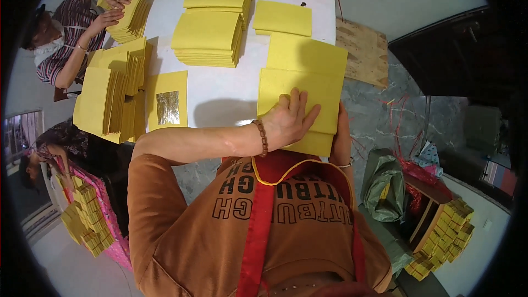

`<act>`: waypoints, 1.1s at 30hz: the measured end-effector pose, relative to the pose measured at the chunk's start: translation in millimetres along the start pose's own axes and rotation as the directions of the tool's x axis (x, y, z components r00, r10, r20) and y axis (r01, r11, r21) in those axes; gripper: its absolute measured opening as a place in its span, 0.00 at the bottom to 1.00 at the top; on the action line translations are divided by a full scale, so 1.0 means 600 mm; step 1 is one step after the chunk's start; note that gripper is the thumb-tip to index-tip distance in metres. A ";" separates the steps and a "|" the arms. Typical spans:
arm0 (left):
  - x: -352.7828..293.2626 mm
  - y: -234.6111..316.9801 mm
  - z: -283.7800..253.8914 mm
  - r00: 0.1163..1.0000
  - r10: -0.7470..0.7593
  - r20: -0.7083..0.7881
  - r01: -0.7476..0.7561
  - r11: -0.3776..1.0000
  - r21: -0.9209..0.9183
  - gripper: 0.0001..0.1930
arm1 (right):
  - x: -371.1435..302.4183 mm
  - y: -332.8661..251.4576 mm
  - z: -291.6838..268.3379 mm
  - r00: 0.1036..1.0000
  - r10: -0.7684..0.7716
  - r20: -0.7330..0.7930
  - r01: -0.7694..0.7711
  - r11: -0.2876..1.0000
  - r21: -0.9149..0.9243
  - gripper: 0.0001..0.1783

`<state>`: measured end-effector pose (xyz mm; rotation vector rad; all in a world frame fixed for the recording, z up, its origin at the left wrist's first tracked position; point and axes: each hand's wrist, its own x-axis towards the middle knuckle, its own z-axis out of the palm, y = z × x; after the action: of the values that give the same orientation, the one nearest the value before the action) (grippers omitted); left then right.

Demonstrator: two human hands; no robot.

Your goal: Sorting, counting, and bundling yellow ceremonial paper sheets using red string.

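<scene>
The person's left hand (292, 119) lies over the large folded yellow sheet (294, 85), its fingers lightly bent and a little apart, closed around nothing; this pressure from above probably keeps the layers flat and stops them sliding; the right hand (342, 124) is at the sheet's right edge, mostly hidden beneath or behind it, so whether it grips or merely supports cannot be told; the sheet is at the near right of the white table (220, 83), its right side reaching past the table edge, which likely gives that hand room to come from the side; the middle stack (203, 32) is squared up, perhaps to save space, while a yellow piece with a shiny patch (182, 99) lies singly beside the left-hand stacks (91, 99); across the table's left side, a co-worker (69, 49) rests both hands on another pile (127, 25); beyond the right edge are a wooden board (360, 52), a grey marbled floor (406, 80), a dark door (440, 49), a dark green bag (382, 181) and yellow bundles (445, 236); more bundles sit on pink cloth (116, 250) at the lower left.
</scene>
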<state>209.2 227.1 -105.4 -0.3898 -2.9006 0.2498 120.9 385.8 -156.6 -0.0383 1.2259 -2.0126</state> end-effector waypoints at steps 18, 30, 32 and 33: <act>0.162 -0.304 0.237 0.907 -0.282 -0.313 0.273 0.959 -0.074 0.29 | 0.025 0.036 -0.069 0.981 0.062 -0.181 -0.082 0.991 -0.108 0.22; 0.137 -0.297 0.342 0.908 -0.273 0.318 0.326 0.937 -0.128 0.34 | 0.032 0.032 -0.076 0.991 0.045 -0.129 -0.055 0.995 -0.079 0.23; 0.143 -0.303 0.331 0.872 -0.236 0.430 0.313 0.942 -0.119 0.35 | 0.030 0.024 -0.075 0.994 -0.062 -0.090 0.046 0.985 -0.167 0.24; 0.140 -0.307 0.329 0.873 -0.238 0.425 0.313 0.942 -0.117 0.35 | 0.029 0.019 -0.066 0.987 -0.155 -0.044 0.140 0.960 -0.242 0.25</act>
<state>41.1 48.0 -245.2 0.0722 -3.3517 0.0154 99.7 401.8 -192.4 -0.1907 1.5400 -1.9943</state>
